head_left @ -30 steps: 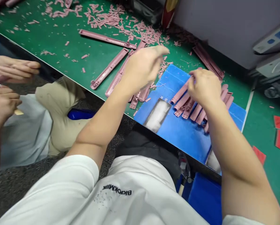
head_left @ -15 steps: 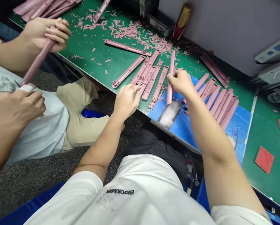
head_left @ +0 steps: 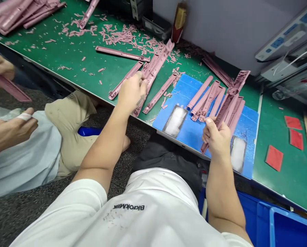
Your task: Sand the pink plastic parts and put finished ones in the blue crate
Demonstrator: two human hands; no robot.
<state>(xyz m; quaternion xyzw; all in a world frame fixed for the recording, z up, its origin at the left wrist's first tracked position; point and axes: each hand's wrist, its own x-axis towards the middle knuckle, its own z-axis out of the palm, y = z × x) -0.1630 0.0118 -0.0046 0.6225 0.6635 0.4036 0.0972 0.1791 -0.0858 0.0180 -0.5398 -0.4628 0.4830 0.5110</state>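
My left hand is closed round a bunch of long pink plastic strips at the green table's near edge; their far ends lift off the table. My right hand grips one pink strip that points up and away over the blue mat. A row of pink strips lies on that mat just beyond my right hand. More single strips, such as a pink strip, lie on the green table between my hands.
Pink offcuts litter the table's far side, and a strip pile lies far left. A co-worker's hands work a pink strip at left. Red pieces lie right. A blue bin stands below the table edge.
My left hand went from resting at the table edge to gripping a bunch of strips. My right hand drew back toward me with its strip. The view shifted.
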